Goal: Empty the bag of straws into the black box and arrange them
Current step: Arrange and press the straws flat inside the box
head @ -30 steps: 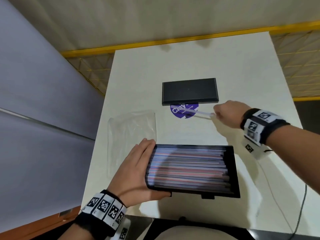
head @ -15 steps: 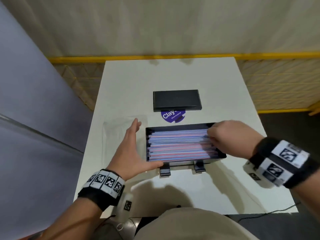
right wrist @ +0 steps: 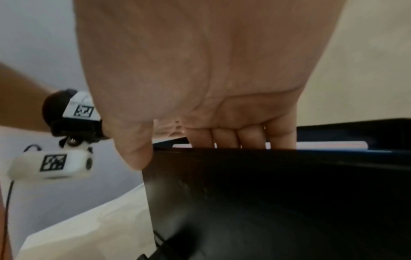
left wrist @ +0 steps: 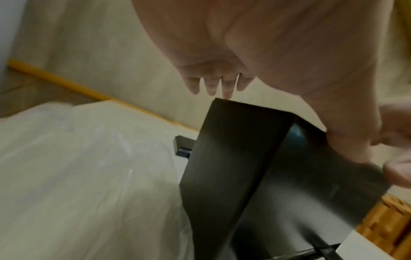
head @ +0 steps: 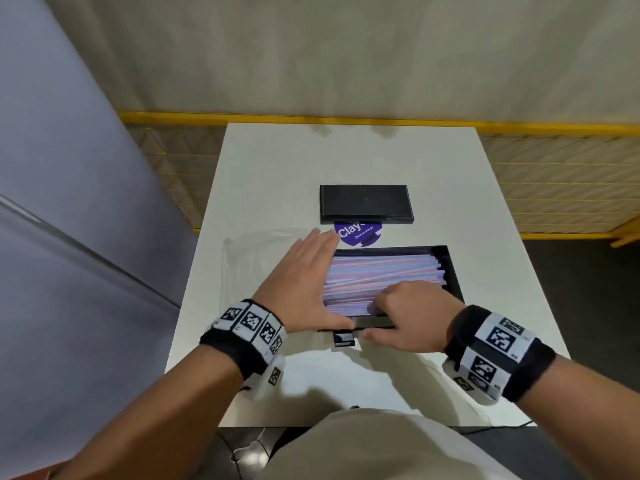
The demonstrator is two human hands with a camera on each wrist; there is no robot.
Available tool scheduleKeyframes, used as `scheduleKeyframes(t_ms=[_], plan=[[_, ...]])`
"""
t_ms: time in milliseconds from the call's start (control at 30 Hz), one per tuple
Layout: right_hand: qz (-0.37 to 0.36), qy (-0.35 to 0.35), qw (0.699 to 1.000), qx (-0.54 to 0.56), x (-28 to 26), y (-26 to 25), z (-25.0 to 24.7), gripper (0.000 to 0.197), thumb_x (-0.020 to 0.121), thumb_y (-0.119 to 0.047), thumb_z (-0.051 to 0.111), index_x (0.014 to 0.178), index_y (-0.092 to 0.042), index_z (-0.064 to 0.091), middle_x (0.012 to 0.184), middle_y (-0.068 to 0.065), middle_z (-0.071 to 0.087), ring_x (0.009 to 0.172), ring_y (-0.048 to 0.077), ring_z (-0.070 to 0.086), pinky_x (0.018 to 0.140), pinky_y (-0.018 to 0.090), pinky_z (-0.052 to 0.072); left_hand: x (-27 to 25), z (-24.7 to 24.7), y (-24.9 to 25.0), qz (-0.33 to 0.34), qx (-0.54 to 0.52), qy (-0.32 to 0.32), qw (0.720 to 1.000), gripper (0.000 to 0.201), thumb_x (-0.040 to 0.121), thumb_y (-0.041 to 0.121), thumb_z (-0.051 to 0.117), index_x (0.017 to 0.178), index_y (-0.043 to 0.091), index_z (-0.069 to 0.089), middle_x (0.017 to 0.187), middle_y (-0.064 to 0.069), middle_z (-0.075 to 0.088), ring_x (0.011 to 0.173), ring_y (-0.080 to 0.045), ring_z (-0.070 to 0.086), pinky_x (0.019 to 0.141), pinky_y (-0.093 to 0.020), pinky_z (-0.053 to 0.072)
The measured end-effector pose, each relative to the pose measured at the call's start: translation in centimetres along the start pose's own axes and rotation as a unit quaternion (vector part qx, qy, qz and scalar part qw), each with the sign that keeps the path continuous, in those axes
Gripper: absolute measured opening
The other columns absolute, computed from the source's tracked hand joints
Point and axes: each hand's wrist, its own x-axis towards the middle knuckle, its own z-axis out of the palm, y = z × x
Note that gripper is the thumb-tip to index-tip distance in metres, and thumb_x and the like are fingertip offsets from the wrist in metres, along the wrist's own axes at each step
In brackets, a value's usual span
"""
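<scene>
In the box (head: 450, 268) near the table's (head: 467, 202) front edge lie the straws (head: 377, 271), side by side. The left hand (head: 304, 282) lies flat, fingers straight and together, against the box's left end; the right hand (head: 412, 313) curls over the near wall, fingertips down on the straws. Best now, probably, to brace left and comb gently lengthwise. The empty bag (head: 249, 271) lies left, a black lid (head: 365, 204) beyond, a yellow rail (head: 207, 117) behind.

The left hand (head: 304, 282) lies flat, fingers straight and together, thumb spread toward the right hand (head: 408, 315). The right hand sits just beside it, fingers bent downward at the knuckles, thumb stretched low toward the left thumb. Both wrists wear marker bands.
</scene>
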Motion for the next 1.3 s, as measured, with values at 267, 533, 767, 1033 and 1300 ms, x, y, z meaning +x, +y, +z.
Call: scheduleKeyframes(t_ms=[267,533,767,1033,1300], plan=[[0.033,0.024,0.999,0.005,0.6,-0.3,1.3,0.057,0.080,-0.061,0.054,0.115,-0.017,0.055,0.116,0.007,0.061,0.108,0.029,0.058,0.086,0.035,0.045,4.0,2.7,3.0,0.051,0.103,-0.020,0.993,0.130,0.061,0.076,0.068,0.161,0.011,0.015,0.163,-0.005,0.031,0.156,-0.024,0.020,0.130,-0.046,0.006],[0.066,-0.019,0.996,0.059,4.4,1.0,0.2,0.047,0.070,-0.061,0.064,0.096,-0.022,0.052,0.100,0.006,0.067,0.088,0.030,0.060,0.075,0.033,0.041,6.0,2.3,2.4,0.030,0.102,0.003,0.994,0.116,0.060,0.062,0.064,0.159,0.013,0.027,0.150,-0.001,0.047,0.139,-0.018,0.042,0.127,-0.038,0.017],[0.063,0.002,0.994,0.083,5.5,1.8,0.4,0.039,0.070,-0.049,0.068,0.089,-0.020,0.050,0.081,0.000,0.057,0.076,0.026,0.057,0.067,0.029,0.042,6.6,2.4,2.0,0.023,0.103,0.013,0.994,0.116,0.057,0.061,0.064,0.159,0.014,0.030,0.149,0.000,0.048,0.138,-0.018,0.043,0.126,-0.040,0.019],[0.047,-0.006,0.999,0.023,6.0,1.9,-0.3,0.030,0.071,-0.048,0.063,0.085,-0.024,0.053,0.079,0.000,0.059,0.075,0.027,0.056,0.072,0.034,0.035,6.6,2.4,2.0,0.020,0.107,0.029,0.994,0.110,0.065,0.061,0.067,0.158,0.015,0.031,0.149,0.000,0.048,0.135,-0.020,0.044,0.124,-0.036,0.024],[0.013,0.010,1.000,-0.018,6.4,1.9,-0.8,0.034,0.072,-0.046,0.063,0.095,-0.020,0.059,0.084,0.001,0.064,0.082,0.026,0.065,0.072,0.034,0.044,6.5,2.3,2.0,0.016,0.115,0.023,0.993,0.113,0.065,0.061,0.065,0.160,0.014,0.027,0.150,0.000,0.045,0.139,-0.020,0.041,0.123,-0.034,0.022]])
